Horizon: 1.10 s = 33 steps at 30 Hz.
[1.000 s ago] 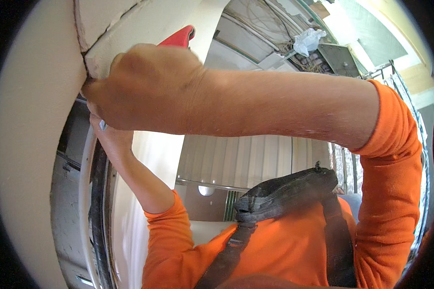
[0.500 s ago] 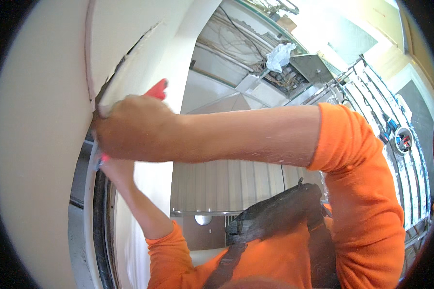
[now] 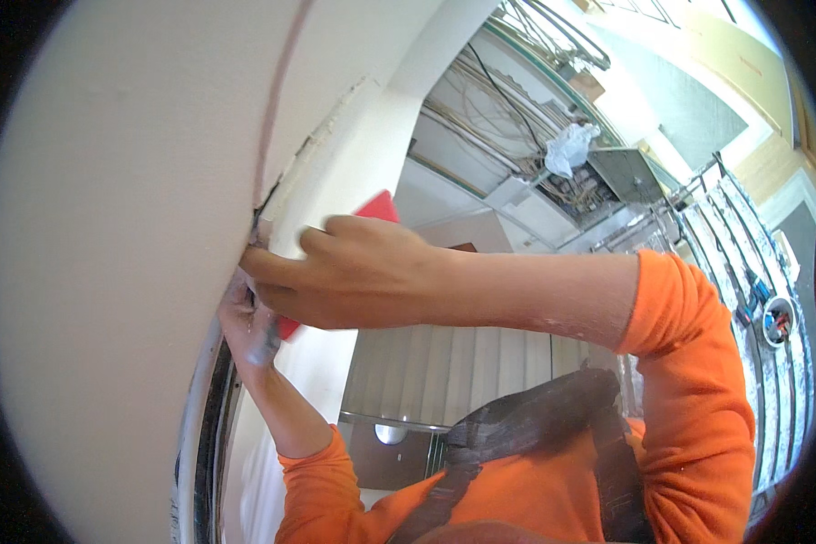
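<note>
The pale wall [image 3: 127, 236] filled the left of my view, its edges lost in the dark fisheye rim; a ragged crack [image 3: 310, 148] slanted down it, the lower end meeting my fingertips; my right hand [image 3: 349, 275], slightly blurred, was closed on a flat red tool [image 3: 380, 207] and hid its middle; my left hand [image 3: 252, 335], smeared grey-white near the wrist, sat just below and partly behind, its fingers so covered that I could not tell whether they gripped anything; the tool lay on the far side of my right fist, one corner standing out past the knuckles, plain bright red and straight-edged; a smaller red patch [image 3: 287, 328] showed under the fist, beside my left hand, though whether it was the same piece I could not tell.
</note>
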{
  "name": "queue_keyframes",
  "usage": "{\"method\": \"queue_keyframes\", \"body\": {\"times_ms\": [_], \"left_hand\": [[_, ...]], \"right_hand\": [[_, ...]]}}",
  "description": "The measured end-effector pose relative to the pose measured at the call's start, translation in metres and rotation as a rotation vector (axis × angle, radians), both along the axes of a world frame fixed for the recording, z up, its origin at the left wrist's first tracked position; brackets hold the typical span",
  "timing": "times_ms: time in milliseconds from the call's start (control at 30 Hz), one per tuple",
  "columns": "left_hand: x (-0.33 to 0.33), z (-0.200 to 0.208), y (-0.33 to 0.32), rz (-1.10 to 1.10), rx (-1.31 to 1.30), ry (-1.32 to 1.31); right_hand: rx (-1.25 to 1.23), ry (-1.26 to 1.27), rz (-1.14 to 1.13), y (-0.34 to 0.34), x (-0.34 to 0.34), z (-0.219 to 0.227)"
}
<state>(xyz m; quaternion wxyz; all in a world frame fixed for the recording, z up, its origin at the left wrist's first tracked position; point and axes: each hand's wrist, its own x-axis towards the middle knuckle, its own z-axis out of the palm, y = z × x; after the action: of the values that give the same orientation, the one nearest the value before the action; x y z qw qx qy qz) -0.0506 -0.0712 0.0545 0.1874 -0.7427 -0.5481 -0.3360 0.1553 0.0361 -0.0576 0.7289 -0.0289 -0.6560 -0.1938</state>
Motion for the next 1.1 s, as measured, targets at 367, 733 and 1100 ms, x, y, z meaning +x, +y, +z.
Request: {"method": "queue_keyframes", "body": {"times_ms": [367, 733, 1100], "left_hand": [[0.083, 0.012, 0.022, 0.028, 0.143, 0.468], [0.086, -0.040, 0.036, 0.106, 0.348, 0.338], [0.109, -0.056, 0.041, 0.055, 0.464, 0.331]], "right_hand": [[-0.236, 0.880, 0.430, 0.057, 0.130, -0.040], [0.174, 0.562, -0.470, 0.083, 0.184, -0.021], [0.242, 0.522, -0.543, 0.122, 0.182, -0.016]]}}
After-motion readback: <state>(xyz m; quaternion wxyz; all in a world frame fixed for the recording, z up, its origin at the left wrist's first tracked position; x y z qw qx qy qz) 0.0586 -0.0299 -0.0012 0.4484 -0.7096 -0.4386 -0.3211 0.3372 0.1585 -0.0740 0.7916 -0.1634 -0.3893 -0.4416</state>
